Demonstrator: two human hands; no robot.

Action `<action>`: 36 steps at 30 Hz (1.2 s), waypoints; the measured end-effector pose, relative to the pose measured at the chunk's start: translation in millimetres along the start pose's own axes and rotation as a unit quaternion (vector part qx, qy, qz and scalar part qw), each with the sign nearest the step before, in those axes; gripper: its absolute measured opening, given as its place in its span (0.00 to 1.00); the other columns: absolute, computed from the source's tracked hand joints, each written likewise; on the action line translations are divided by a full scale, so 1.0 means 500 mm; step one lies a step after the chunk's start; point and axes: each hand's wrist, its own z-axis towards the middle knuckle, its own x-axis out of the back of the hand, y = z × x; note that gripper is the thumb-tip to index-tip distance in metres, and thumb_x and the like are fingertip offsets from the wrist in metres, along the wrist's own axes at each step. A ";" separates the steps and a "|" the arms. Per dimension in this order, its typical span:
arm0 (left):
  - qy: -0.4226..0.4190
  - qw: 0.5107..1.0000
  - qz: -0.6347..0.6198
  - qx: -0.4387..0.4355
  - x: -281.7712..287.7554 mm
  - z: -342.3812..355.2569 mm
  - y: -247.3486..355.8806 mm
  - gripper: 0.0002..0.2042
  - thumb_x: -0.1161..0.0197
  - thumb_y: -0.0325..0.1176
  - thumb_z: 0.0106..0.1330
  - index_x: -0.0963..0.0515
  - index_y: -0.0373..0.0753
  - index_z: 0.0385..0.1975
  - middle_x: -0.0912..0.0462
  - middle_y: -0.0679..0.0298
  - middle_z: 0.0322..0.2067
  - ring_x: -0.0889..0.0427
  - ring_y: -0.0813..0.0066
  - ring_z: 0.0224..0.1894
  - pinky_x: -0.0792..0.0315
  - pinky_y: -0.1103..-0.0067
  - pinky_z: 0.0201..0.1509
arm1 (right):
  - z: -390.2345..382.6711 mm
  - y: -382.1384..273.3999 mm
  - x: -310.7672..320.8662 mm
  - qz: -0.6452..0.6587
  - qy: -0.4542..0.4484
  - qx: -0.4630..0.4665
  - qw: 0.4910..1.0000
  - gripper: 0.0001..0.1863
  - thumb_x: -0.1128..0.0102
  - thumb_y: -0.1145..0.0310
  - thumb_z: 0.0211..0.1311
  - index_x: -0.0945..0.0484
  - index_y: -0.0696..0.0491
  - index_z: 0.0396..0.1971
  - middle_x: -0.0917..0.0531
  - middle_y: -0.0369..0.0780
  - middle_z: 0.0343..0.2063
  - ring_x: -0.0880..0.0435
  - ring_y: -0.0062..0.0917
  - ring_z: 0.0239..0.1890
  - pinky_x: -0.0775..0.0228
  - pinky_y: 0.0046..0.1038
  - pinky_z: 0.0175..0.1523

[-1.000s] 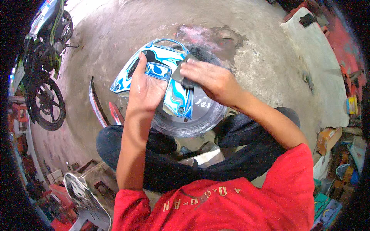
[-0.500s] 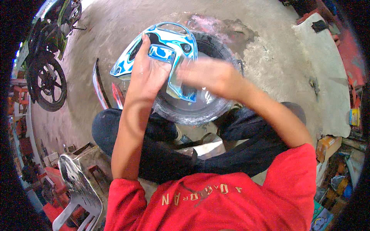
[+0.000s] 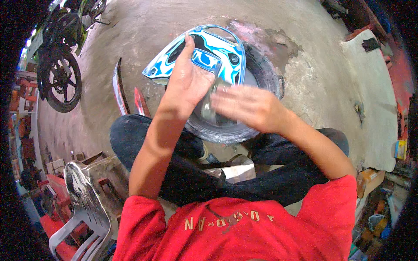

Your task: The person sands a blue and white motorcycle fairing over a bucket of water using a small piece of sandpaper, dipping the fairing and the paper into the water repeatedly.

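A glossy blue, white and black panel (image 3: 224, 50), shaped like a motorcycle fairing piece, is tilted above a round black tub (image 3: 222, 135) that looks like a tyre and holds greyish water. Round its near edge my left hand (image 3: 187, 85) is closed, palm up, with the thumb lying along the panel. My right hand (image 3: 252, 106) is at the panel's lower right part, its fingers smeared by motion. Beside those fingertips shows a blurred grey-green patch (image 3: 210, 106); whether it is a sheet in the hand or part of the panel I cannot make out.
Two slim red-and-dark curved pieces, one a long strip (image 3: 119, 87), lie left of the tub. A motorcycle wheel (image 3: 61, 80) stands at far left, a worn grey chair (image 3: 87, 195) at lower left. On the right are a pale sheet (image 3: 379, 108) and a cardboard box (image 3: 370, 179).
In the picture, the panel and both hands have shifted right, along with the surroundings. My right hand has moved slightly down the panel, whose blue lower tip no longer shows.
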 end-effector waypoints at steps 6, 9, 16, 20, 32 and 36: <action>-0.020 1.000 -0.008 -0.001 0.009 0.006 0.005 0.22 0.48 0.51 0.78 0.26 0.39 0.57 0.20 0.58 0.56 0.21 0.61 0.57 0.28 0.65 0.65 | 0.001 0.037 0.022 0.022 0.052 -0.148 0.987 0.27 0.40 0.81 0.53 0.20 0.54 0.56 0.17 0.45 0.56 0.20 0.41 0.62 0.26 0.38 0.65; -0.023 1.000 -0.012 0.012 0.001 0.002 0.007 0.22 0.49 0.51 0.78 0.26 0.38 0.56 0.19 0.59 0.54 0.21 0.61 0.57 0.28 0.64 0.65 | 0.011 -0.018 0.015 0.030 -0.019 0.008 0.999 0.26 0.39 0.75 0.55 0.21 0.54 0.57 0.16 0.44 0.56 0.19 0.41 0.61 0.25 0.38 0.64; -0.012 0.999 -0.013 0.038 -0.011 -0.006 0.016 0.22 0.49 0.50 0.78 0.27 0.38 0.58 0.21 0.56 0.57 0.22 0.58 0.60 0.30 0.60 0.68 | 0.019 0.001 0.018 -0.030 0.028 -0.025 0.999 0.22 0.42 0.69 0.61 0.21 0.54 0.56 0.16 0.43 0.55 0.16 0.37 0.56 0.23 0.35 0.62; -0.058 0.998 0.001 0.007 -0.003 0.007 0.008 0.23 0.49 0.50 0.78 0.27 0.37 0.58 0.21 0.55 0.58 0.22 0.58 0.61 0.31 0.59 0.69 | 0.002 0.072 0.041 -0.038 0.036 -0.100 0.994 0.22 0.42 0.68 0.60 0.20 0.52 0.55 0.16 0.41 0.54 0.16 0.36 0.57 0.22 0.34 0.61; -0.108 0.993 0.000 0.056 -0.006 -0.022 0.016 0.23 0.51 0.48 0.80 0.28 0.35 0.61 0.20 0.54 0.58 0.21 0.60 0.60 0.30 0.62 0.67 | 0.005 0.038 0.030 -0.061 0.057 -0.097 0.992 0.21 0.41 0.72 0.60 0.19 0.51 0.55 0.16 0.39 0.56 0.19 0.37 0.61 0.23 0.38 0.61; -0.100 0.993 0.026 0.064 -0.002 -0.029 -0.015 0.23 0.52 0.48 0.80 0.28 0.35 0.61 0.20 0.54 0.58 0.21 0.60 0.60 0.30 0.62 0.68 | -0.013 0.033 0.051 -0.050 0.007 0.024 0.998 0.20 0.41 0.69 0.60 0.17 0.50 0.53 0.15 0.38 0.54 0.18 0.37 0.59 0.23 0.38 0.61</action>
